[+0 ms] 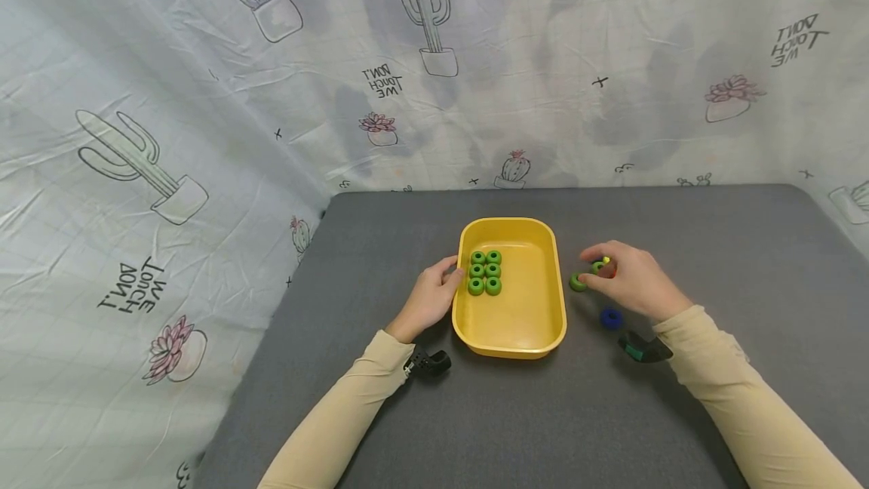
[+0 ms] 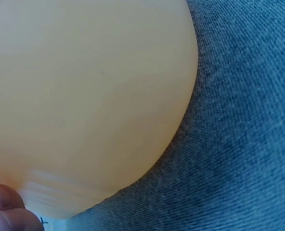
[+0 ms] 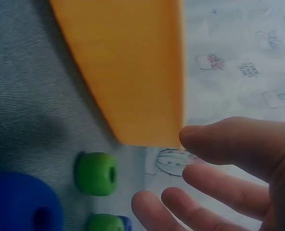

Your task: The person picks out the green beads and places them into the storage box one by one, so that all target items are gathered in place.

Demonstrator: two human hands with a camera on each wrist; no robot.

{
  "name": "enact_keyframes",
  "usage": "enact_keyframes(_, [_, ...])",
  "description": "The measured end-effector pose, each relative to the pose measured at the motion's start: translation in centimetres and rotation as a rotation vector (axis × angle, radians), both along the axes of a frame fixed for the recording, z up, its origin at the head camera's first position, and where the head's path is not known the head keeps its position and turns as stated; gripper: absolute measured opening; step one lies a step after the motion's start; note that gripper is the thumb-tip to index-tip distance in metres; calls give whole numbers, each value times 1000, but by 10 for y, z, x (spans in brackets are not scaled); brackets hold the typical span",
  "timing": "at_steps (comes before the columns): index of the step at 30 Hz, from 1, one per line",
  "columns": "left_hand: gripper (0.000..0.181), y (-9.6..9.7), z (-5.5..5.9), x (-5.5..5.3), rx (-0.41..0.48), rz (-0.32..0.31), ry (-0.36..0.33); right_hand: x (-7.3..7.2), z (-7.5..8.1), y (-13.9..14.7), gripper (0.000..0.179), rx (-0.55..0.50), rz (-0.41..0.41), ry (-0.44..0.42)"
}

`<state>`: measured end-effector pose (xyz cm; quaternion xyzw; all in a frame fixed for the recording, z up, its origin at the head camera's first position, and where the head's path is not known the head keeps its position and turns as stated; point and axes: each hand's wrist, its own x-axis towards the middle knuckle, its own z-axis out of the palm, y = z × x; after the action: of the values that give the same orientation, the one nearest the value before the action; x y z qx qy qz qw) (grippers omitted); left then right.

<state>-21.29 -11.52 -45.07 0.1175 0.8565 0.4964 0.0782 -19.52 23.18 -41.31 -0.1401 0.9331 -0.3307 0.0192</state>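
Note:
A yellow tray stands on the grey table, with several green beads lined up in two columns along its left side. My left hand holds the tray's left rim, thumb at the edge. To the right of the tray, my right hand hovers over a small group of loose beads, fingers and thumb apart with nothing between them. A green bead lies below its fingertips. Closer to me is a blue bead. The right hand partly hides other beads, with bits of yellow and red showing.
The grey table ends at the back against a white cloth printed with cacti and lettering. More cloth hangs on the left. A dark wrist strap is on the left wrist, another dark device by the right wrist.

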Motion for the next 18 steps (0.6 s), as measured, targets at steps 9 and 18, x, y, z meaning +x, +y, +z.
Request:
enact_keyframes(9, [48, 0, 2, 0, -9, 3, 3, -3, -11, -3, 41, -5, 35, -22])
enact_keyframes(18, [47, 0, 1, -1, 9, -12, 13, -6, -21, -4, 42, 5, 87, -57])
